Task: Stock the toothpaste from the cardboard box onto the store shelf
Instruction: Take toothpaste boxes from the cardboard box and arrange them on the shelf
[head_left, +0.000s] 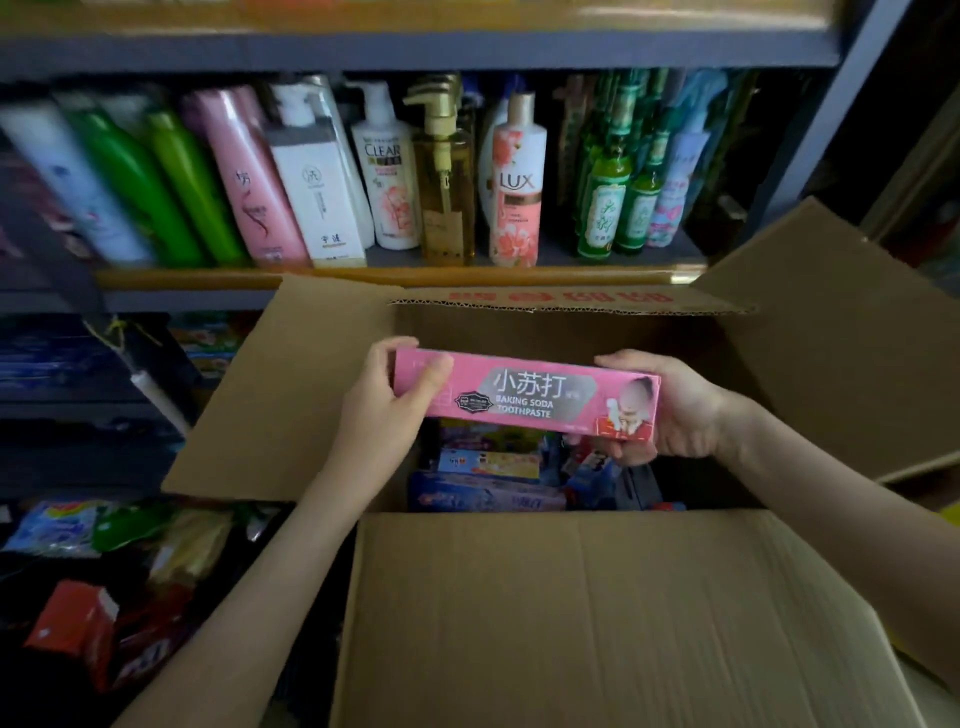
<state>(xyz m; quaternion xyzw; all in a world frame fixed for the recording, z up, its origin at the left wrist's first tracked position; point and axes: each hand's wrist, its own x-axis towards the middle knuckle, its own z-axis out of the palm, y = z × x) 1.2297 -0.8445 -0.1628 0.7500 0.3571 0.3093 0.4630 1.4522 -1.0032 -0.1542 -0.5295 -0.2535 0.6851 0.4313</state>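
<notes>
— Over the open cardboard box (597, 613), two hands have one pink toothpaste carton (524, 397) between them. The left hand (387, 400) is clamped on the carton's left end, thumb on the printed front, fingers over the top edge. The right hand (670, 410) wraps the right end from behind and below. The carton sits level, print up, lifted clear of what's inside the box and nowhere near touching the shelf (395, 278) behind the box.

— So how far along is the stocking, you reckon?

— Hard to call tbh. This one's out of the box but not placed. I can't spot any toothpaste on the shelf behind the box, so I'd guess most of the job is left.

— What's left in the box, counted?

— More cartons (488, 491) at the bottom of the box, under the pink one. I make out three or four, but it's dark down there, so no firm number. All four flaps are folded out.

— And behind the box?

— A row of bottles (384, 171), roughly ten across the front, more tucked behind them; the ones off to the box's left are too blurred for an exact count. Left of the box and lower down there are dark blue packs I can't identify.
</notes>
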